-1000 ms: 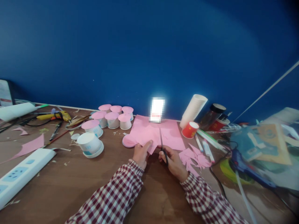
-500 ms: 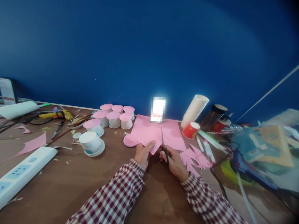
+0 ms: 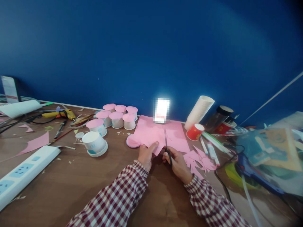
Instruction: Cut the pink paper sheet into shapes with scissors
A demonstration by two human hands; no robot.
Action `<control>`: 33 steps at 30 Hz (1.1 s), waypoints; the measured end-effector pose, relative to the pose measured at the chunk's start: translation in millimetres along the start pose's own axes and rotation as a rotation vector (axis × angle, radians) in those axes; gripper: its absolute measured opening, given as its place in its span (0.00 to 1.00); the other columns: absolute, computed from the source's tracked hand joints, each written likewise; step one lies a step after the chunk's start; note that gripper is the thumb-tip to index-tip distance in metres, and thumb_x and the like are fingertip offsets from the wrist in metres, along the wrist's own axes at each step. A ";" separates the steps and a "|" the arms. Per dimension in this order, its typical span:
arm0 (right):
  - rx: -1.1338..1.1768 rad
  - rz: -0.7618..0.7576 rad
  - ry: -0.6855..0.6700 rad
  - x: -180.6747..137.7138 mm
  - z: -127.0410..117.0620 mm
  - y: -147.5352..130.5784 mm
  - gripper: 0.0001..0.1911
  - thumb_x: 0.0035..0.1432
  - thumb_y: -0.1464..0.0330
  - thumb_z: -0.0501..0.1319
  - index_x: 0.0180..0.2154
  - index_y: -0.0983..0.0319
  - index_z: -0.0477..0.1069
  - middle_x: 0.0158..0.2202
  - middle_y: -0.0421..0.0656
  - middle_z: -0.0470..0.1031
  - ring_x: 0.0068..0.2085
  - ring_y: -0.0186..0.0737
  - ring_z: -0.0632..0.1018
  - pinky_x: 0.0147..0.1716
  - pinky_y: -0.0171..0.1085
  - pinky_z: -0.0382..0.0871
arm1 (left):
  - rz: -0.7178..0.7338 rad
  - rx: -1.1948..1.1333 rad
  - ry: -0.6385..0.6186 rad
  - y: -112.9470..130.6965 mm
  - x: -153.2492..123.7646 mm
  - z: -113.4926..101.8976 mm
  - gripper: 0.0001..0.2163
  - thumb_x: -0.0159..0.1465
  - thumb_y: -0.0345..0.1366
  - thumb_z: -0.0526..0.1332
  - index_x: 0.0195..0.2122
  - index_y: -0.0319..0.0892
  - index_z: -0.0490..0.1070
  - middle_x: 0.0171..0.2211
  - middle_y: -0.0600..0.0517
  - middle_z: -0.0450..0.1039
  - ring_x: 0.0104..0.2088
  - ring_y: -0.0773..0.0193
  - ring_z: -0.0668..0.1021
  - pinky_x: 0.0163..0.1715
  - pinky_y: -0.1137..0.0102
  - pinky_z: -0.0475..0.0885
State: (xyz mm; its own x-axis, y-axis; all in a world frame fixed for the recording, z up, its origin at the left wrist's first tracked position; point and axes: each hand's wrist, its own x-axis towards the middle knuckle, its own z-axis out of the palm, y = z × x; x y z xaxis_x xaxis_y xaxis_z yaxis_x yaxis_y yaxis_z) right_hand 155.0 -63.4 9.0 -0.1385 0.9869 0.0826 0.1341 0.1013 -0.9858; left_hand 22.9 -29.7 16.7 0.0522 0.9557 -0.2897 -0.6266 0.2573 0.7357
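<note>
— Where are we in the work?

— Mid-cut, by my read; my right hand (image 3: 177, 162) is clenched around the scissors (image 3: 167, 148), blades pointing away from me into the pink paper (image 3: 151, 134); my left hand (image 3: 146, 154) pinches the near edge of that sheet just left of the blades, thumb on top; the paper lies flat on the surface (image 3: 71, 189), its far edge close to the blue wall.

— What does the next move call for?

— I'd judge it needs the blades driven further along the slit while the left fingers keep the sheet taut and clear of the edge; whether the blades are parted or closed right now I cannot tell.

— Counts?

— One pair of scissors; one large pink sheet; six pink-topped cups (image 3: 118, 115) clustered at the back left; one uncovered white cup (image 3: 94, 142) nearer me; one red cup (image 3: 195, 131) beside a leaning cup stack (image 3: 200, 108); a heap of scraps (image 3: 201, 160) right of my hand, too jumbled to count; one power strip (image 3: 26, 171) at far left.
</note>
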 end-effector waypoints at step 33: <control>-0.031 0.001 -0.007 0.2 -0.5 3.4 0.20 0.60 0.59 0.56 0.50 0.64 0.68 0.26 0.39 0.68 0.27 0.33 0.71 0.27 0.32 0.68 | 0.016 -0.030 0.007 0.3 -0.4 2.1 0.16 0.44 0.35 0.71 0.32 0.31 0.73 0.27 0.44 0.77 0.27 0.59 0.78 0.30 0.66 0.74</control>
State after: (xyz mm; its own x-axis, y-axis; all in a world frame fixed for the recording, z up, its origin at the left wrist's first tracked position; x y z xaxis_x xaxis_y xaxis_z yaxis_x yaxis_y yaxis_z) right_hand 156.0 -62.8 5.8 -0.1458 0.9860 0.0807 0.1650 0.1047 -0.9807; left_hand 24.3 -29.7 18.2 0.0365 0.9587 -0.2821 -0.6501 0.2372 0.7219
